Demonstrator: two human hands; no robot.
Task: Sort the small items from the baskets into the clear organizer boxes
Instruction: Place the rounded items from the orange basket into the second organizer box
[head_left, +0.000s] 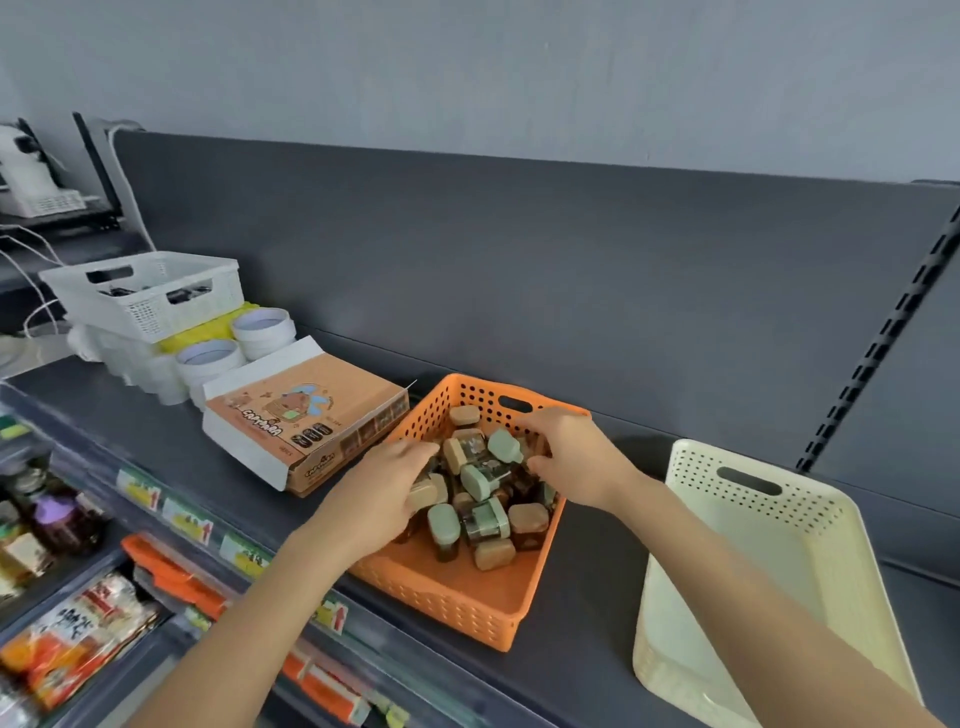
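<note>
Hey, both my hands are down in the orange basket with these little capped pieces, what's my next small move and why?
Probably close your left hand and right hand on a few capped pieces and lift them clear of the orange basket: both hands sit in the mixed green and tan pile, and none is lifted yet.

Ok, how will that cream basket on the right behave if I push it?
The cream basket looks empty and thin-walled, so it is probably light and slides easily on the smooth shelf. Its perforated plastic sides may flex slightly when gripped.
</note>
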